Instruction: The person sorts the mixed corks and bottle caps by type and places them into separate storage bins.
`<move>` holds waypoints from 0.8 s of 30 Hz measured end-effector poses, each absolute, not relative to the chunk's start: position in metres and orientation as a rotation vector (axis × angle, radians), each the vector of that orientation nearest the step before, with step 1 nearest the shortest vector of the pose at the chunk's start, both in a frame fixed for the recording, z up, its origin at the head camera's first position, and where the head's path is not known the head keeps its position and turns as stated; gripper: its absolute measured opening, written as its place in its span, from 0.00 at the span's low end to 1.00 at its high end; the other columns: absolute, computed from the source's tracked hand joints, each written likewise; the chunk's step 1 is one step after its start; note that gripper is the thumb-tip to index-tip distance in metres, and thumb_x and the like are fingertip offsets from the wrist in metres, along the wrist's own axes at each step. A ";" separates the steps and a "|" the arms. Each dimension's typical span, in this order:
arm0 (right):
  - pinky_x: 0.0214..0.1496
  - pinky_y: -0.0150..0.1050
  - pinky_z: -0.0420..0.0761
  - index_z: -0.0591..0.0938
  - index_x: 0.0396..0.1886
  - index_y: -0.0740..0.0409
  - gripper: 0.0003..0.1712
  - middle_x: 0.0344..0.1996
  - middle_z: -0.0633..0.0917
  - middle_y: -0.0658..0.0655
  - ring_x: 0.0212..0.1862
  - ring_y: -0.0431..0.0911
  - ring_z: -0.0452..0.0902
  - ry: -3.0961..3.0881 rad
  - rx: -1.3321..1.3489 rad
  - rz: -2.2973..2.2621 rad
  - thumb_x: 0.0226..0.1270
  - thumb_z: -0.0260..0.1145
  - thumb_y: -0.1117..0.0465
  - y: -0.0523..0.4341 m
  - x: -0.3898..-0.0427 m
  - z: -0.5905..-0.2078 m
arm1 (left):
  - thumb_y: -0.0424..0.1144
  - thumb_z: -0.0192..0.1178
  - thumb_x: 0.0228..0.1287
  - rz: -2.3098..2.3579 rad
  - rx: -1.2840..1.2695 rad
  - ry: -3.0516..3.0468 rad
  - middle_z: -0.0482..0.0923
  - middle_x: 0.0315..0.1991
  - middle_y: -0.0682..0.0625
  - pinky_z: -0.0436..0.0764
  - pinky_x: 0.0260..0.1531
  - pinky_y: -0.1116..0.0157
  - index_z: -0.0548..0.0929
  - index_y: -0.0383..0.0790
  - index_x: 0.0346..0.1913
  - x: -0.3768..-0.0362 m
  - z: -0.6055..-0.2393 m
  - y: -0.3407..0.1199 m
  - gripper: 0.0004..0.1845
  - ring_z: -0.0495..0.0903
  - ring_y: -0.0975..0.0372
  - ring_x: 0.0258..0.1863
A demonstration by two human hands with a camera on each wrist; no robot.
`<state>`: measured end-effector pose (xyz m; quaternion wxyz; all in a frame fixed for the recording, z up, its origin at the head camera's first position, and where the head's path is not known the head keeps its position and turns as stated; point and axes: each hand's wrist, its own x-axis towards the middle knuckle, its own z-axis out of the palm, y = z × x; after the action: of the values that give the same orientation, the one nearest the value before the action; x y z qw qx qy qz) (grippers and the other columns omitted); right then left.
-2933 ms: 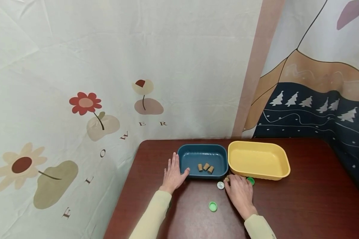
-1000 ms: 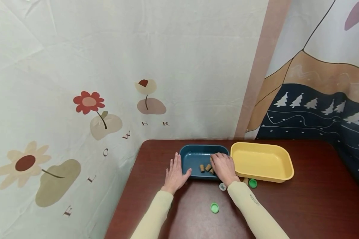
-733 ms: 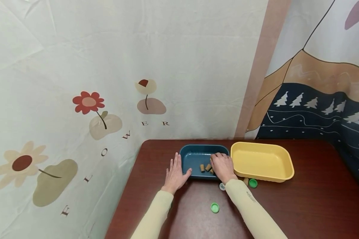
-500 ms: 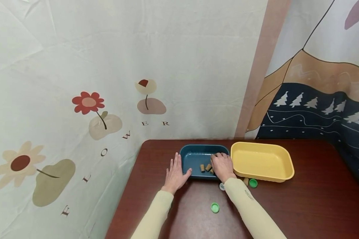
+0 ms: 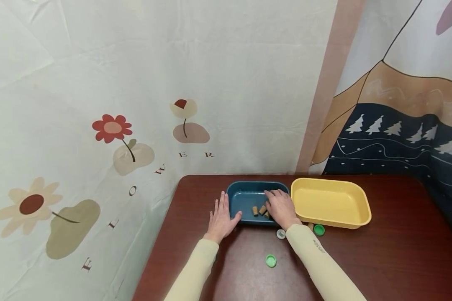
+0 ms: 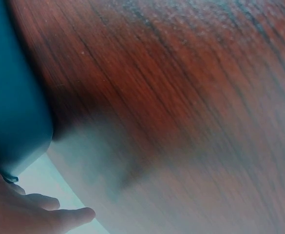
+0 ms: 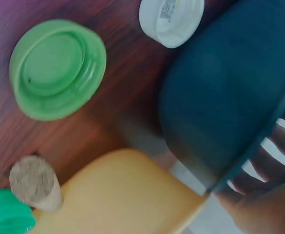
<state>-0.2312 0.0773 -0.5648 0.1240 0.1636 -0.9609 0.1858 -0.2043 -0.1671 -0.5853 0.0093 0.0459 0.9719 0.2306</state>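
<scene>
Near frame centre, your right hand (image 5: 282, 207) reaches into the blue tray (image 5: 245, 196) over the corks (image 5: 260, 210); whether it pinches one is hidden. Let go low. Left hand (image 5: 221, 217) lies flat, bracing the tray.

The tabletop (image 5: 380, 259) is dark reddish-brown with a wood grain. On it, the left tray (image 5: 245, 195) is dark teal and the right tray (image 5: 335, 205) is pale yellow. 3 corks (image 5: 260, 210) in the teal tray are tan. 2 bottle caps (image 5: 270, 261) are bright green, 1 cap (image 5: 281, 234) is white. Both sleeves (image 5: 316, 263) are cream. The far wall cloth (image 5: 113, 133) is off-white with red and beige flowers.
</scene>
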 end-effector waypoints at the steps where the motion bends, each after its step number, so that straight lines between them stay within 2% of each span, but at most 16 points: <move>1: 0.65 0.59 0.75 0.83 0.64 0.61 0.25 0.57 0.85 0.65 0.62 0.62 0.78 -2.785 0.478 0.574 0.68 0.73 0.61 0.080 -0.230 -0.562 | 0.66 0.53 0.72 0.721 0.145 3.033 0.38 0.85 0.48 0.57 0.70 0.32 0.47 0.39 0.84 -0.204 -0.585 -0.167 0.51 0.47 0.40 0.81; 10: 0.68 0.66 0.70 0.79 0.70 0.60 0.31 0.68 0.78 0.67 0.70 0.66 0.70 -2.701 0.428 0.728 0.69 0.73 0.59 0.106 -0.214 -0.541 | 0.65 0.53 0.72 0.706 0.138 3.030 0.37 0.85 0.49 0.56 0.70 0.32 0.46 0.39 0.84 -0.207 -0.585 -0.169 0.51 0.46 0.41 0.81; 16: 0.70 0.69 0.64 0.75 0.73 0.58 0.33 0.72 0.74 0.65 0.73 0.67 0.66 -2.713 0.414 0.780 0.73 0.68 0.52 0.124 -0.202 -0.529 | 0.66 0.53 0.72 0.700 0.125 3.016 0.37 0.86 0.49 0.56 0.71 0.32 0.46 0.40 0.84 -0.206 -0.586 -0.168 0.51 0.46 0.41 0.81; 24: 0.73 0.70 0.57 0.74 0.74 0.56 0.33 0.71 0.76 0.63 0.74 0.64 0.65 -2.757 0.335 0.919 0.79 0.60 0.43 0.150 -0.177 -0.523 | 0.65 0.54 0.71 0.721 0.120 3.033 0.39 0.85 0.48 0.57 0.70 0.32 0.47 0.39 0.84 -0.205 -0.586 -0.167 0.51 0.47 0.40 0.81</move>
<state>-0.1768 0.1498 -0.5232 0.1080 0.1137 -0.9369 0.3124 -0.2051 -0.1674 -0.5857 0.0110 0.0386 0.9721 0.2310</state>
